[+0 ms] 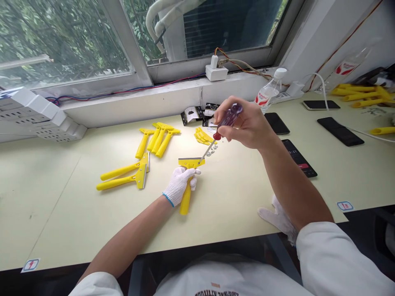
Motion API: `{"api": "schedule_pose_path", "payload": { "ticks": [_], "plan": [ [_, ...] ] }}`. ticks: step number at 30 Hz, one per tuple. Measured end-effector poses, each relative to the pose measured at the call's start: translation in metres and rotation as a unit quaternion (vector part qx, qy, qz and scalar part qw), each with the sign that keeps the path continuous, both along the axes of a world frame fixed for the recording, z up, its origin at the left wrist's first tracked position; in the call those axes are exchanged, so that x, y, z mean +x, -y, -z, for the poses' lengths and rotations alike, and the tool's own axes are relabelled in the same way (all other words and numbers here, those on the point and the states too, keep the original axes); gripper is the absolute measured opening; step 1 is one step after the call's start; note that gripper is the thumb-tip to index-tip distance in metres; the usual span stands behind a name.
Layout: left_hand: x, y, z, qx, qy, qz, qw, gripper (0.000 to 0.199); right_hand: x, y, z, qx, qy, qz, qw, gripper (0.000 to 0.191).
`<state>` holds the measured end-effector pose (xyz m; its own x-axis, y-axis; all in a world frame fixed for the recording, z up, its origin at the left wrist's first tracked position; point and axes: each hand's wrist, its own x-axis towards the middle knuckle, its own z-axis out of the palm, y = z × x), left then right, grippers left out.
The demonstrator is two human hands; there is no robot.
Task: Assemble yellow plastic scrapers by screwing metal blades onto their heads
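Note:
My left hand (pixel 182 184), in a white knit glove with a blue cuff edge, is closed around a yellow scraper (pixel 185 201) just below its head. The scraper's dark blade edge faces away from me. My bare right hand (pixel 243 123) grips the clear purple-and-red handle of a screwdriver (pixel 227 119). Its shaft slants down to the left, and the tip meets the right end of the scraper head, where a screw seems to sit. Small metal screws (pixel 211 151) lie scattered beyond the scraper, beside a pile of flat yellow plastic pieces (pixel 202 136).
Two scrapers with blades (pixel 123 176) and several yellow handles (pixel 159 137) lie to the left. Black printed cards (pixel 191 115) rest by the sill. At the right are a bottle (pixel 268 93), phones (pixel 298 158) and a loose white glove (pixel 279 218). White boxes (pixel 40 117) stand far left.

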<state>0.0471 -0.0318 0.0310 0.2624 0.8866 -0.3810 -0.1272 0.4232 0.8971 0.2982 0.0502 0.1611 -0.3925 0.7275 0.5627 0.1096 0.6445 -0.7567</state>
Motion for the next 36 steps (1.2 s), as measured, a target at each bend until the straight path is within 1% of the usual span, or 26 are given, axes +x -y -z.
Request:
{"api": "schedule_pose_path", "payload": {
  "ticks": [2, 4, 6, 8, 10, 11, 12, 13, 15, 17, 18, 21, 25, 27, 28, 30, 32, 33, 34, 36],
  "plan": [
    [0.001, 0.001, -0.003, -0.007, 0.000, -0.003, 1.000, 0.023, 0.000, 0.006, -0.005, 0.026, 0.012, -0.020, 0.999, 0.028],
    [0.002, 0.001, -0.006, -0.011, 0.000, -0.008, 1.000, 0.023, 0.000, 0.012, -0.009, 0.052, 0.025, -0.012, 0.998, 0.036],
    [0.004, 0.002, -0.008, -0.013, 0.002, -0.015, 1.000, 0.022, 0.000, 0.019, -0.012, 0.104, 0.052, 0.018, 0.993, 0.040],
    [0.005, 0.001, -0.009, -0.014, 0.005, -0.027, 1.000, 0.023, -0.001, 0.026, -0.015, 0.168, 0.106, 0.067, 0.978, 0.032],
    [0.006, 0.001, -0.009, -0.014, 0.007, -0.037, 0.999, 0.024, -0.002, 0.035, -0.019, 0.197, 0.178, 0.121, 0.957, 0.027],
    [0.006, 0.001, -0.008, -0.015, 0.007, -0.038, 0.999, 0.025, -0.003, 0.039, -0.022, 0.196, 0.209, 0.139, 0.948, 0.026],
    [0.007, 0.000, -0.007, -0.015, 0.006, -0.039, 0.999, 0.025, -0.003, 0.044, -0.025, 0.191, 0.231, 0.142, 0.943, 0.024],
    [0.006, 0.000, -0.006, -0.015, 0.005, -0.038, 0.999, 0.024, -0.002, 0.048, -0.029, 0.193, 0.240, 0.128, 0.943, 0.020],
    [0.006, 0.000, -0.004, -0.010, 0.008, -0.038, 0.999, 0.024, 0.001, 0.055, -0.038, 0.201, 0.245, 0.080, 0.945, 0.014],
    [0.005, 0.000, -0.001, -0.004, 0.006, -0.038, 0.999, 0.023, 0.005, 0.060, -0.046, 0.194, 0.255, 0.050, 0.946, 0.016],
    [0.004, 0.000, -0.001, -0.002, 0.003, -0.035, 0.999, 0.023, 0.007, 0.061, -0.048, 0.188, 0.267, 0.053, 0.944, 0.017],
    [0.004, 0.000, 0.000, -0.003, -0.009, -0.031, 0.999, 0.022, 0.006, 0.066, -0.051, 0.206, 0.299, 0.095, 0.927, 0.019],
    [0.005, -0.001, -0.003, -0.006, 0.004, -0.046, 0.999, 0.024, -0.006, 0.072, -0.044, 0.236, 0.343, 0.169, 0.893, 0.034],
    [0.005, -0.002, -0.005, -0.004, 0.003, -0.053, 0.999, 0.024, -0.011, 0.074, -0.042, 0.229, 0.347, 0.187, 0.890, 0.031],
    [0.005, -0.002, -0.005, -0.003, 0.000, -0.054, 0.999, 0.023, -0.012, 0.075, -0.042, 0.220, 0.345, 0.177, 0.895, 0.023],
    [0.005, -0.002, -0.006, -0.003, -0.006, -0.052, 0.999, 0.022, -0.010, 0.075, -0.044, 0.197, 0.334, 0.124, 0.913, 0.006],
    [0.005, -0.002, -0.006, -0.007, -0.006, -0.048, 0.999, 0.023, -0.006, 0.076, -0.048, 0.173, 0.323, 0.056, 0.929, 0.010],
    [0.005, -0.002, -0.005, -0.008, -0.002, -0.047, 0.999, 0.023, -0.003, 0.076, -0.049, 0.167, 0.319, 0.035, 0.932, 0.011],
    [0.005, -0.002, -0.004, -0.006, 0.004, -0.048, 0.999, 0.024, -0.001, 0.076, -0.050, 0.165, 0.320, 0.028, 0.933, 0.012],
    [0.005, -0.002, -0.003, -0.002, 0.013, -0.049, 0.999, 0.026, 0.001, 0.075, -0.049, 0.178, 0.329, 0.053, 0.926, 0.012]
  ]
}}
